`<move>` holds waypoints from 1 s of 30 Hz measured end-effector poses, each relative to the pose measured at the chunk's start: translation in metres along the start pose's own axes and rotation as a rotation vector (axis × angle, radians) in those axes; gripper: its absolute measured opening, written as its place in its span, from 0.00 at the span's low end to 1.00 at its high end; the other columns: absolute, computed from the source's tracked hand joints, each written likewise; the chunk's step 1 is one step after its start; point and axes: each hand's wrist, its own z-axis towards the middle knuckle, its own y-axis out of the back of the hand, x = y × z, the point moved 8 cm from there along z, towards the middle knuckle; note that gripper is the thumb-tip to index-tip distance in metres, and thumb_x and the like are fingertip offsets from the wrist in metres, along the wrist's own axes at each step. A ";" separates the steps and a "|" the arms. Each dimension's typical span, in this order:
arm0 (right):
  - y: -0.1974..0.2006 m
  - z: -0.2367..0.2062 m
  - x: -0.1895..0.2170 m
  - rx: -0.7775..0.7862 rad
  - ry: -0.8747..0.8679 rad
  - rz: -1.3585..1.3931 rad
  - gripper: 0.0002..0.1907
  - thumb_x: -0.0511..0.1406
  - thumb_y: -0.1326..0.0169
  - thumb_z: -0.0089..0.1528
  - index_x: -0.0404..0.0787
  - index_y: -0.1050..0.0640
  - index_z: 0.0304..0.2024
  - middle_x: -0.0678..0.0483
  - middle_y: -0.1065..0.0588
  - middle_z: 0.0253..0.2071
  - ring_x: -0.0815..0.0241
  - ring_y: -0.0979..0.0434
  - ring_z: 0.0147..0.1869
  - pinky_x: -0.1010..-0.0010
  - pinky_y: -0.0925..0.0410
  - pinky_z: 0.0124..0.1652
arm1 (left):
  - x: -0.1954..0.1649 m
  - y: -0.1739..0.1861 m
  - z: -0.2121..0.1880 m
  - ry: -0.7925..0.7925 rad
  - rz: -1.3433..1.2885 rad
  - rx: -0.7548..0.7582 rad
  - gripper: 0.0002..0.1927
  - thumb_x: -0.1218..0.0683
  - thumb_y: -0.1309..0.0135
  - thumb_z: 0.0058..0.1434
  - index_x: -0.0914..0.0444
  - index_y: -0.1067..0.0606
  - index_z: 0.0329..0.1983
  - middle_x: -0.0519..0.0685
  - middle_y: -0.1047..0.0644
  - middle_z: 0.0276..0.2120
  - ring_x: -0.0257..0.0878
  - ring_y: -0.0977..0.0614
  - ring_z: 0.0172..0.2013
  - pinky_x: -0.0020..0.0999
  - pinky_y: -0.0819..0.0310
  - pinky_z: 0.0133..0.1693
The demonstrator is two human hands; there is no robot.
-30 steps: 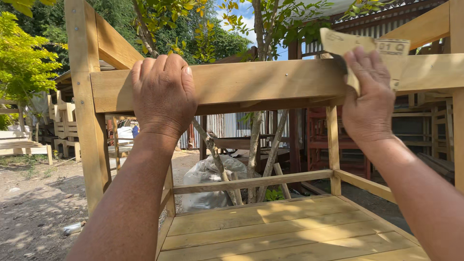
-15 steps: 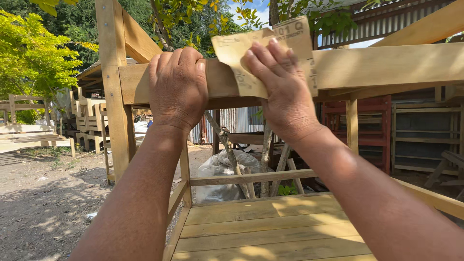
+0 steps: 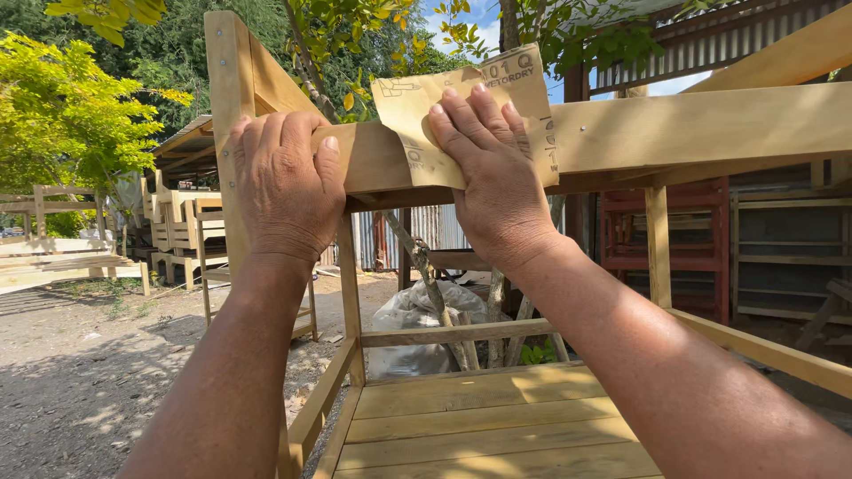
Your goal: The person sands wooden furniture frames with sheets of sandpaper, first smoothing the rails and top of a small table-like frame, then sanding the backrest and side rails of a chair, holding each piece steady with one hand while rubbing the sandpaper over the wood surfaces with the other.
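Bright, hard daylight from about one o'clock; sharp focus throughout. Sunlit hands and beam [image 3: 710, 124], glare on deck boards [image 3: 497, 426], dappled leaf shadows on gravel [image 3: 80, 372] at eight o'clock.

No signs or screens show; a grey-white filled plastic sack [image 3: 417, 324] sits on the ground below and beyond, between the two hands.

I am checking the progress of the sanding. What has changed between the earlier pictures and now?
The right hand has slid the sheet of sandpaper leftward along the top wooden rail, from near the right end to close beside the left hand. The left hand stayed gripping the rail by the corner post. Nothing was let go.
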 end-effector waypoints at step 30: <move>0.105 0.037 -0.162 0.373 -0.343 -0.150 0.18 0.46 0.49 0.69 0.41 0.21 0.52 0.45 0.20 0.40 0.53 0.19 0.41 0.59 0.28 0.41 | -0.220 -0.111 0.051 -0.069 -0.187 -0.133 0.15 0.49 0.43 0.66 0.61 0.19 0.27 0.52 0.19 0.29 0.51 0.21 0.37 0.47 0.33 0.46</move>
